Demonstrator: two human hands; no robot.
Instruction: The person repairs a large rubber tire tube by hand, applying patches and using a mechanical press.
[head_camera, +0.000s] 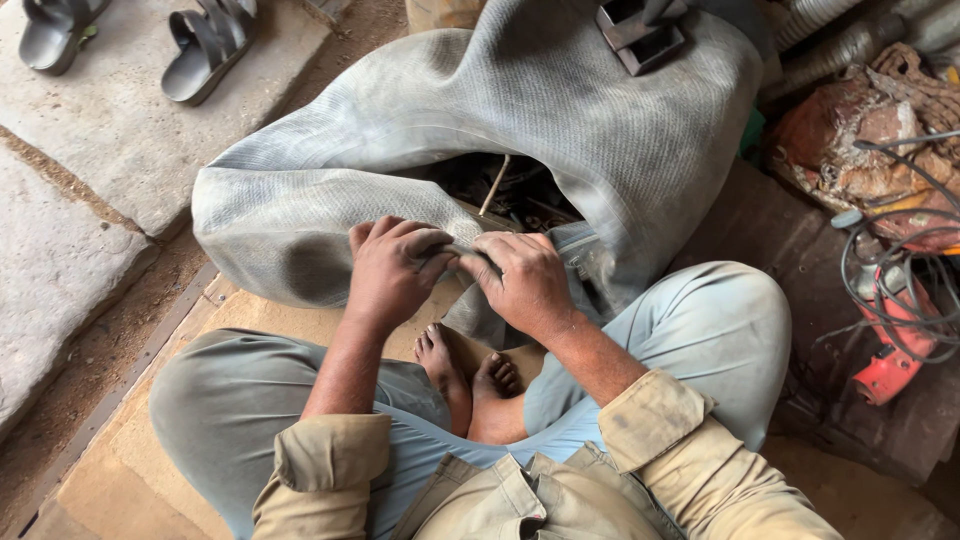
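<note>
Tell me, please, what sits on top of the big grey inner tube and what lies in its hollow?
On the inner tube rests a dark metal block, partly cut off by the frame edge. In the hollow show dark scraps and a thin stick; the tube's folds cover the rest.

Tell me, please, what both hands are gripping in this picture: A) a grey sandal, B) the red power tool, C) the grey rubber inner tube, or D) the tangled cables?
C: the left hand and the right hand both pinch a fold of the grey rubber inner tube lying in front of the crossed legs, while the red power tool and the sandals lie untouched off to the sides.
</note>
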